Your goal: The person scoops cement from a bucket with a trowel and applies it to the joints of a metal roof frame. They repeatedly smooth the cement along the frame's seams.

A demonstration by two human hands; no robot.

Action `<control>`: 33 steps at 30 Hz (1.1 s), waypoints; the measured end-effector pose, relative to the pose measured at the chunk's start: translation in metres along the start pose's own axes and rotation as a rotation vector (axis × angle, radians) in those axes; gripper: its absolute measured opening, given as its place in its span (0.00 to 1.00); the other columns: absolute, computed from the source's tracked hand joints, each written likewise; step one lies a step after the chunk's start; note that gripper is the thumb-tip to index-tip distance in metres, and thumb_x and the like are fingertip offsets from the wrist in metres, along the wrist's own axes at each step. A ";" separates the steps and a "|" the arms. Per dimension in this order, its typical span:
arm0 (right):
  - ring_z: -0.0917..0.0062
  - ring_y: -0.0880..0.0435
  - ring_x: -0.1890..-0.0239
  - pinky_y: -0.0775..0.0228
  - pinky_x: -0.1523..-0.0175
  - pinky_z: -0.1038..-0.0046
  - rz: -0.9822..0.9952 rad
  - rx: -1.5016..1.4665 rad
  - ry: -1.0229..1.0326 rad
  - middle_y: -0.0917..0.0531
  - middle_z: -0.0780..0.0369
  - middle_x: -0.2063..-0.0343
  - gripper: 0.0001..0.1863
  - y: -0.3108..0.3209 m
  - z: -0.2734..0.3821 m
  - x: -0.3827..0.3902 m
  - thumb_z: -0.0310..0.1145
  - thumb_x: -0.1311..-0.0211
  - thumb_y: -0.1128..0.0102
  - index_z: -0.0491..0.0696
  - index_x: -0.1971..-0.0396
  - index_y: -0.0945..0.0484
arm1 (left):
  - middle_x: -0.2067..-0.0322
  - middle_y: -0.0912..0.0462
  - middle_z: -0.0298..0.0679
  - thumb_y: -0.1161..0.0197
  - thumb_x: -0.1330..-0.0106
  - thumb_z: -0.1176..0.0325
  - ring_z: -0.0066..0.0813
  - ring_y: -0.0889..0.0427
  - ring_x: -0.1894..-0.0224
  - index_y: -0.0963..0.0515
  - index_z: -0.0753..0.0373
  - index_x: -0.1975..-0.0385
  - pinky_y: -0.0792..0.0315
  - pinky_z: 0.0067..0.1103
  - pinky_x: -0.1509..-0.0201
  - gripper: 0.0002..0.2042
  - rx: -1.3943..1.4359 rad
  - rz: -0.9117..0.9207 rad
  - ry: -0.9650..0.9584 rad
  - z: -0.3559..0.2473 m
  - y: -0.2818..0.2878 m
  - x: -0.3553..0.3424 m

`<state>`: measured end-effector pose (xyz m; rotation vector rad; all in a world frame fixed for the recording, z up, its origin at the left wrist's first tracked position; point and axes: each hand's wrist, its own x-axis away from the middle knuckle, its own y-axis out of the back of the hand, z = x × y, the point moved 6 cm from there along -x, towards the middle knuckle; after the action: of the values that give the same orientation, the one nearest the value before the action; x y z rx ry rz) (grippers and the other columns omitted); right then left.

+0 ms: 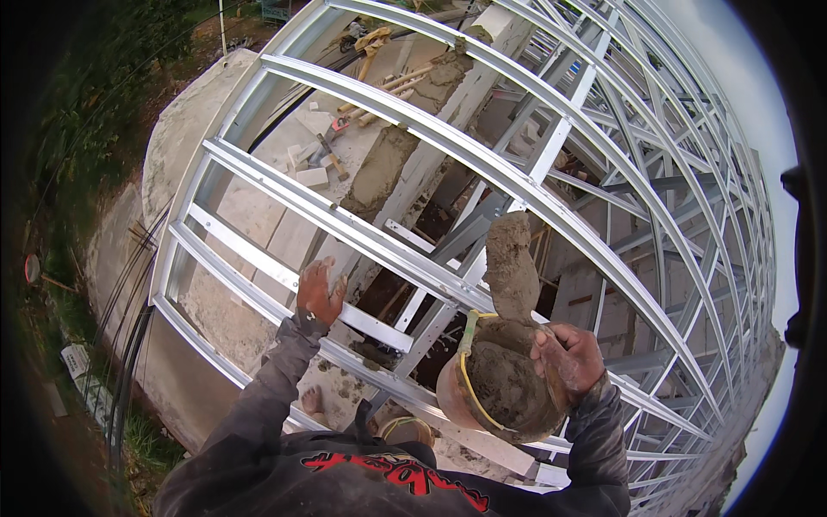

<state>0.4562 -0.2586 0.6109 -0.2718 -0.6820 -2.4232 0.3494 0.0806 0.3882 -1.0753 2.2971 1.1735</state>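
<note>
Gripping the trowel (pixel 510 267) by its handle, the right hand (pixel 568 358) has its fingers wrapped tight, and the caked blade points away past the far rim of the bucket (pixel 454 392), presumably so the fingers keep clear of the muck. The bucket, with mortar (pixel 512 375) inside, sits just under that hand, a handy spot for reaching in without leaning. Well apart from it, the left hand (pixel 320 293) lies over a metal bar (pixel 375 328), likely as a brace above the gaps, though from here I can't tell whether its fingers close round it.
</note>
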 end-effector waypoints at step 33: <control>0.59 0.24 0.46 0.30 0.42 0.61 -0.371 1.364 0.268 0.25 0.53 0.47 0.23 -0.052 0.156 -0.267 0.39 0.39 0.47 0.51 0.43 0.30 | 0.81 0.23 0.44 0.38 0.53 0.69 0.43 0.23 0.75 0.25 0.63 0.78 0.30 0.36 0.61 0.06 -0.091 0.138 -0.051 0.034 -0.015 -0.005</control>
<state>0.6440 -0.0078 0.6310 0.7582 -2.1184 -1.6794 0.3622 0.1044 0.3629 -0.9178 2.3298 1.3541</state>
